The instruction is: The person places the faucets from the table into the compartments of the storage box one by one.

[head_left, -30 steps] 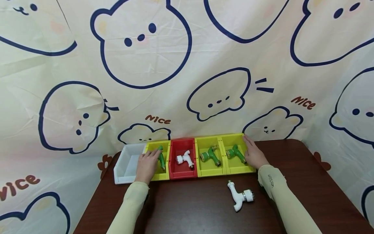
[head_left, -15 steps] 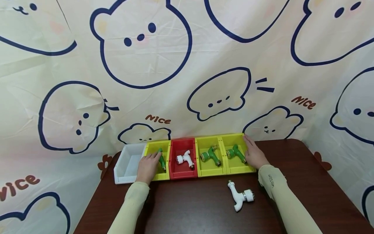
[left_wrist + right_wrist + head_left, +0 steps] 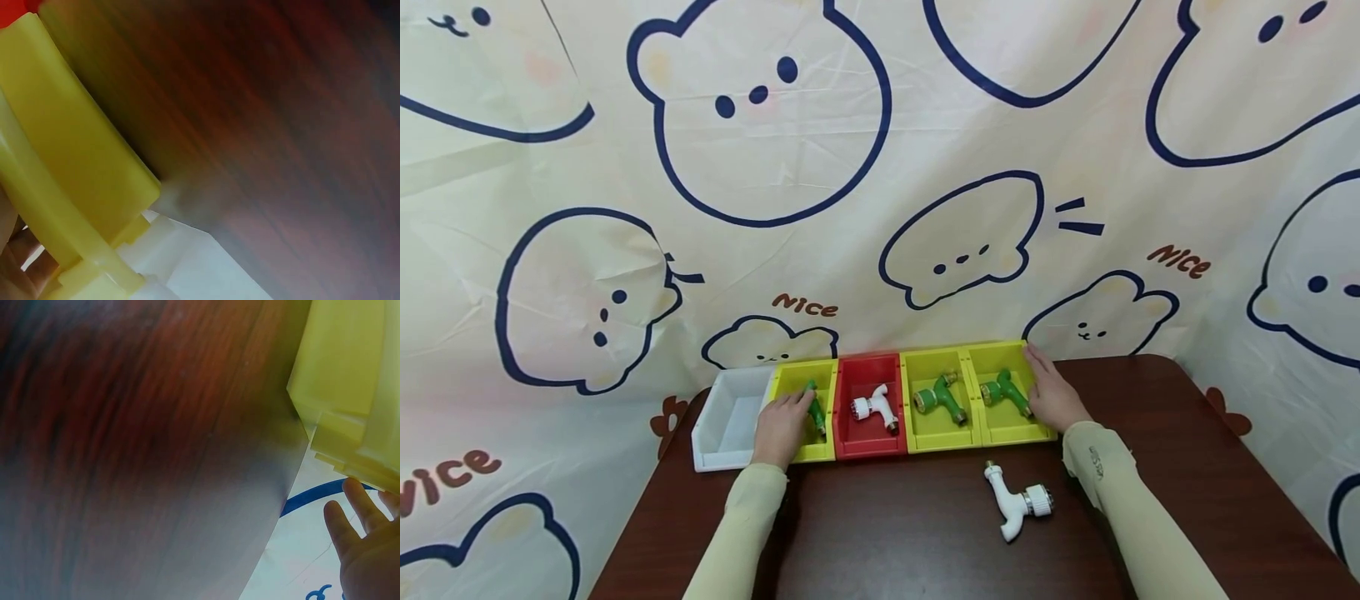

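Observation:
In the head view my left hand [image 3: 780, 425] reaches into the left yellow bin [image 3: 827, 375], its fingers curled at a green faucet [image 3: 816, 415] and hiding the faucet's left part. The left wrist view shows only bits of fingers [image 3: 25, 262] behind the yellow rim. My right hand [image 3: 1054, 398] rests along the outer wall of the rightmost yellow bin [image 3: 1007, 432], with straight fingers. Inside that bin lies another green faucet [image 3: 1006, 393] with brass ends. In the right wrist view, spread fingers [image 3: 361, 503] touch the yellow bin's edge.
Joined in the row are a white bin [image 3: 730, 421], a red bin [image 3: 868, 446] with a white faucet [image 3: 876, 408], and a yellow bin [image 3: 925, 442] with a green faucet [image 3: 942, 400]. A loose white faucet [image 3: 1015, 504] lies on the dark wooden table [image 3: 887, 533], before a cartoon-printed cloth [image 3: 820, 267].
The green faucet at my left hand has tilted and shifted slightly toward me, with the hand moving a little along. My right hand keeps its place.

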The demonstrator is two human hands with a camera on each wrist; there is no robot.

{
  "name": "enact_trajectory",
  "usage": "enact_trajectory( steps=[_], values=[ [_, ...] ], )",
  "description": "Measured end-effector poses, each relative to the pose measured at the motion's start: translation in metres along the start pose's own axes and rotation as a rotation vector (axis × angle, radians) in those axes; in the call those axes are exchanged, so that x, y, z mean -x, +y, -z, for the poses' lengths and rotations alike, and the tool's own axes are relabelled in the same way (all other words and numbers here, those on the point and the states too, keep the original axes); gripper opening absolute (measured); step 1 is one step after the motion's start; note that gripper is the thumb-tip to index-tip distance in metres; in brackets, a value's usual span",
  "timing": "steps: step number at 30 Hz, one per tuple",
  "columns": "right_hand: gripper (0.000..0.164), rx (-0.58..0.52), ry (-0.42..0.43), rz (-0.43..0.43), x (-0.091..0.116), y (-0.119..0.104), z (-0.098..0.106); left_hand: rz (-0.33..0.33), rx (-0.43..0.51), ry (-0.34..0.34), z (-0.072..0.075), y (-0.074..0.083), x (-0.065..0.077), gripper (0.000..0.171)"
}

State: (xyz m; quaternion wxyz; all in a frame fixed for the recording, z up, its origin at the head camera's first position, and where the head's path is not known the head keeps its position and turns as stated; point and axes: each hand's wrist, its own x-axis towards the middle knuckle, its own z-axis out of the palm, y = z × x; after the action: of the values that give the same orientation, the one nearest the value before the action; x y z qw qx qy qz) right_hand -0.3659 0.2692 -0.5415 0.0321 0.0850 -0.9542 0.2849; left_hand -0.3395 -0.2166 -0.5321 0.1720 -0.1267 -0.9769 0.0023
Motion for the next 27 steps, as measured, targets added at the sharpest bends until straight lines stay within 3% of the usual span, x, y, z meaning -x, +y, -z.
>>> enact_trajectory(
  steps=[8, 27],
  values=[
    [0.067, -0.006, 0.004, 0.011, 0.0007, 0.0004, -0.0004, -0.004, -0.002, -0.012, -0.0016, 0.0003, -0.0013, 0.033],
    [0.069, -0.009, 0.003, 0.001, -0.0006, -0.0001, 0.0001, 0.009, -0.013, -0.113, 0.0, 0.0033, -0.0053, 0.038]
  ],
)
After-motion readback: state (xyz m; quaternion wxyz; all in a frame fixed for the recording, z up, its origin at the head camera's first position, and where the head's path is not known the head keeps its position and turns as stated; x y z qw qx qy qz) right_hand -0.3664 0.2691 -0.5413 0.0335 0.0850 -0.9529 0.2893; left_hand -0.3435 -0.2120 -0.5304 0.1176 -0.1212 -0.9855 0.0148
